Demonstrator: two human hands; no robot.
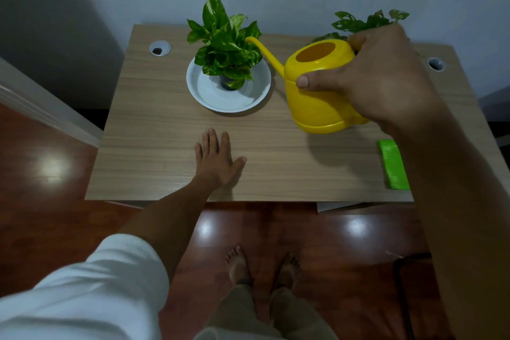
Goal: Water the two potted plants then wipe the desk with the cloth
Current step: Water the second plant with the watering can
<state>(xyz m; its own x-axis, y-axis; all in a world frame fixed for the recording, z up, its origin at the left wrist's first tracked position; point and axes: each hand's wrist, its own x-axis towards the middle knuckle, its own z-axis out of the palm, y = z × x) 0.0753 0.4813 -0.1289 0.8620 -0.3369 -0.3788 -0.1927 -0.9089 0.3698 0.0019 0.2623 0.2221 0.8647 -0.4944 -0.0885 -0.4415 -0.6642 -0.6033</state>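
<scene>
1. The desk (165,124) carries everything; the left hand (218,160) lies flat and open near its front edge.
2. The yellow watering can (320,91) hangs mid-desk, the right hand (378,77) its grip, closed around the body.
3. Its spout (262,50) points left-rear, tip touching the left plant (226,47) in the white dish (207,96).
4. The second plant (367,22) sits at the rear right; the green cloth (393,164) near the front-right corner.

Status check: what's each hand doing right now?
Right hand gripping yellow watering can, spout at left plant. Left hand flat on desk. Nothing in the way.

Left hand (216,159) flat, fingers spread, right hand (369,74) raised, curled in a grip
</scene>
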